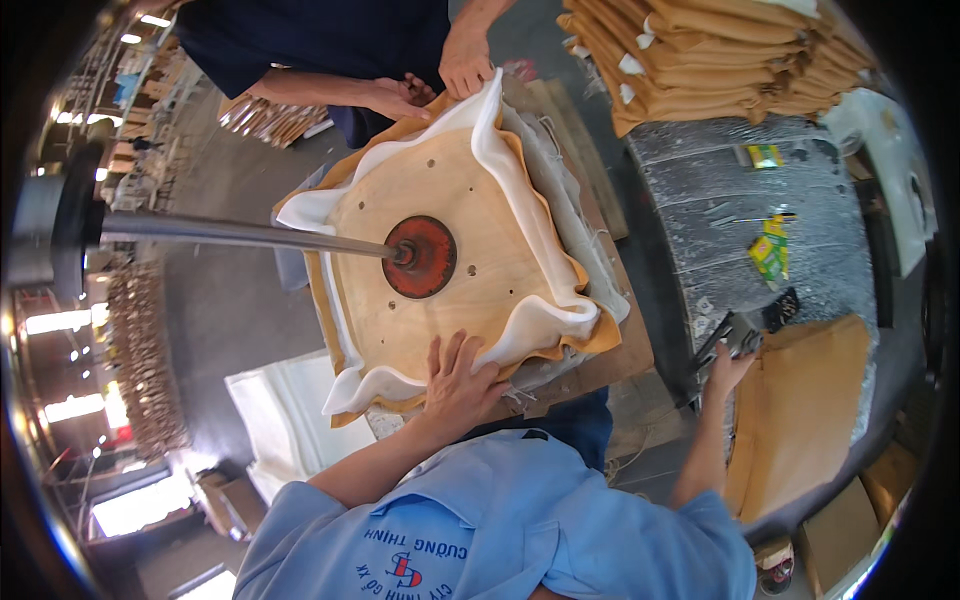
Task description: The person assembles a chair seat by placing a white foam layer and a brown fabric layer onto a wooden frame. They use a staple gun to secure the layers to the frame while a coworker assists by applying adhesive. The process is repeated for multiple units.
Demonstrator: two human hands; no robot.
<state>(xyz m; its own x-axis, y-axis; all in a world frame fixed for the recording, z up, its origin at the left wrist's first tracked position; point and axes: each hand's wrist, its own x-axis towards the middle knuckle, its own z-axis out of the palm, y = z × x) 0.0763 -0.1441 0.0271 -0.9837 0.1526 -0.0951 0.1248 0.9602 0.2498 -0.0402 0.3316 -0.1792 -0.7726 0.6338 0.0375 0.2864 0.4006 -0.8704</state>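
Note:
A plywood seat board lies face up on a cushion, with white padding and tan cover material standing up around its edges. A round red press plate at the end of a metal rod bears on the board's middle. My left hand rests on the board's near edge, fingers spread. Off to the right, my right hand grips a staple gun above the side table. Across from me, a co-worker's hand pinches the cover's far corner; their other hand lies beside it.
Folded tan covers are piled at the far right. The side table, wrapped in grey plastic, carries small yellow-green packets and a stack of tan sheets. A white padded piece lies at lower left.

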